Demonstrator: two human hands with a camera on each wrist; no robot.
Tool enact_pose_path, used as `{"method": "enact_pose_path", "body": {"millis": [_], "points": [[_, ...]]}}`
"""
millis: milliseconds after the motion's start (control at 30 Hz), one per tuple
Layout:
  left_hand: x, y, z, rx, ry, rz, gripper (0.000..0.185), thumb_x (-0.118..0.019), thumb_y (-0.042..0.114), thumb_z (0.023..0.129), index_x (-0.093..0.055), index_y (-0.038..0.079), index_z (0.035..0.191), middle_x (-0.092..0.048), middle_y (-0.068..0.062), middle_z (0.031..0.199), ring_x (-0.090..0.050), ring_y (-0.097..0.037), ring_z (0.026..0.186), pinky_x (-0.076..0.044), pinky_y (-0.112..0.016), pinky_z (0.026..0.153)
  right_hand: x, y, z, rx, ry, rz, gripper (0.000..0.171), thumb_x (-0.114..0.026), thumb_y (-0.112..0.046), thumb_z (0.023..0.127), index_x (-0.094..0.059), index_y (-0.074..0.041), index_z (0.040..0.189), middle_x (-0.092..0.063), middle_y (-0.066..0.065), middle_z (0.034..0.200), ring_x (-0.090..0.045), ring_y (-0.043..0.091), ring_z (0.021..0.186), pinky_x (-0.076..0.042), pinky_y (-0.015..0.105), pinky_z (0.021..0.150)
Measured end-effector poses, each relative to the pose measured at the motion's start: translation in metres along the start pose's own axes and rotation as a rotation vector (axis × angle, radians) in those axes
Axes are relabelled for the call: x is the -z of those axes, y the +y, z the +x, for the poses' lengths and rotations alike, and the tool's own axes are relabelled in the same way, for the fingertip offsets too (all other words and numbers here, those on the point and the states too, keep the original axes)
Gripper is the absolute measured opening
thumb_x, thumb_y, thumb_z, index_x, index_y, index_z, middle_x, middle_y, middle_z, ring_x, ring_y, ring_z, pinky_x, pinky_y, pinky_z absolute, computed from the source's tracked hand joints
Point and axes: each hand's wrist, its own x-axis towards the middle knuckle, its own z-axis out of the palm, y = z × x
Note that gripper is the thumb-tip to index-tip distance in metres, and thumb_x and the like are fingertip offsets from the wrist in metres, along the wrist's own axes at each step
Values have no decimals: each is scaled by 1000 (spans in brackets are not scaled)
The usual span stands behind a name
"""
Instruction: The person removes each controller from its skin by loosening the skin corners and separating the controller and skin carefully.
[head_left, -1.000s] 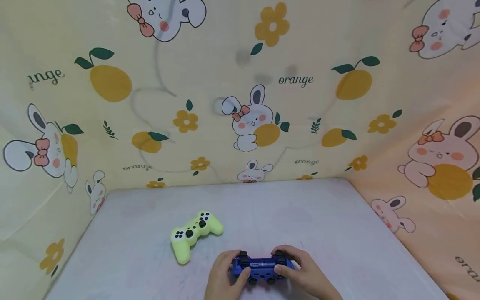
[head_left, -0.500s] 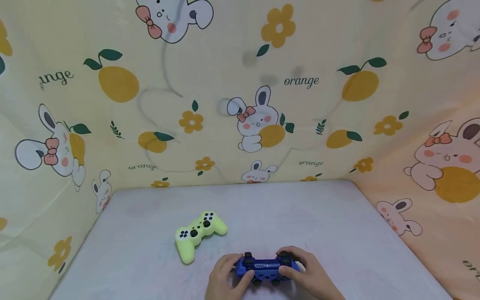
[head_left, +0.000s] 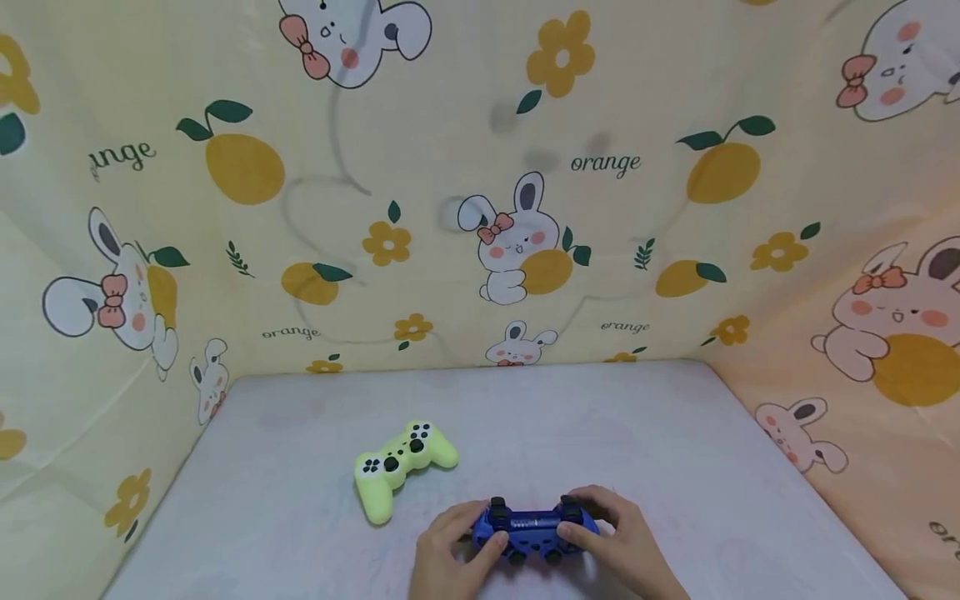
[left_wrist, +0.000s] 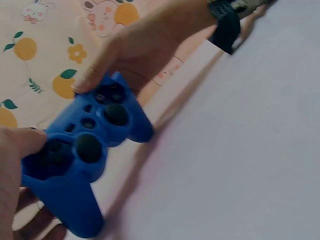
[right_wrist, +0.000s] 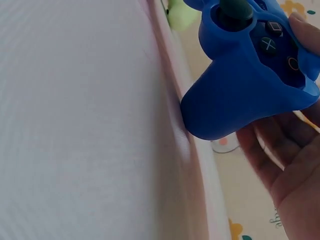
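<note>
A blue game controller (head_left: 534, 523) is held between both hands near the table's front edge, its shoulder buttons facing away from me. My left hand (head_left: 448, 552) grips its left side, thumb on the face near the directional buttons. The right hand (head_left: 624, 540) grips the other side, its thumb by the face buttons. Both dark sticks on the blue controller (left_wrist: 104, 131) show in the left wrist view. Its right handle (right_wrist: 225, 95) fills much of the right wrist view, with fingers beneath it. A yellow-green controller (head_left: 405, 460) lies face up on the table, left of and beyond the hands.
The pale table (head_left: 637, 442) is enclosed at the back and sides by cream cloth (head_left: 435, 125) printed with rabbits, oranges and flowers. A dark band (left_wrist: 226, 30) shows by the right wrist in the left wrist view.
The head view has turned slightly left, so the scene sits further right. Both hands keep their grip; the blue controller has risen a little over the last half second. The yellow-green controller stays put.
</note>
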Motion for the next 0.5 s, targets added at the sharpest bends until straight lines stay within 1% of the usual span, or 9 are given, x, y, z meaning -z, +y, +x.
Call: {"method": "enact_pose_path", "body": {"millis": [133,200,267,333,400,500], "points": [[1,-2,3,-6,13,-47,46,-74,47,86,-70,19,122,-65,5,119,-62,-11,101,-52,-29,83,-3,1,2,-27,78,-75,28,-82,-30,81,-72,-17,104,-68,-10,96,-63,12,89,-52,33,79],[1,-2,2,7,21,-48,46,-75,46,86,-70,20,123,-66,6,119,-61,-11,103,-51,-29,85,-5,2,2,-26,103,-88,27,-83,-30,80,-73,-20,103,-68,-11,94,-63,11,86,-52,32,78],[0,0,2,44,31,-34,47,-75,47,85,-70,21,123,-67,7,117,-61,-10,102,-50,-32,88,-6,3,2,-11,120,-90,27,-84,-29,79,-73,-21,102,-69,-11,93,-64,11,84,-53,32,77],[0,1,1,96,36,-9,49,-74,51,83,-70,22,123,-67,7,113,-61,-10,100,-49,-36,89,-7,4,2,15,130,-91,26,-84,-27,79,-73,-21,102,-69,-11,93,-64,11,84,-53,31,76],[0,2,2,142,32,7,51,-74,54,82,-71,22,121,-68,6,109,-61,-9,95,-49,-38,87,-7,5,3,49,139,-95,26,-84,-25,80,-73,-19,103,-70,-10,94,-64,11,84,-53,31,75],[1,1,4,183,13,-28,52,-76,54,80,-72,19,118,-69,5,105,-62,-9,87,-51,-34,80,-7,5,2,87,153,-104,26,-83,-21,81,-73,-16,104,-69,-10,97,-64,10,85,-53,31,74]]}}
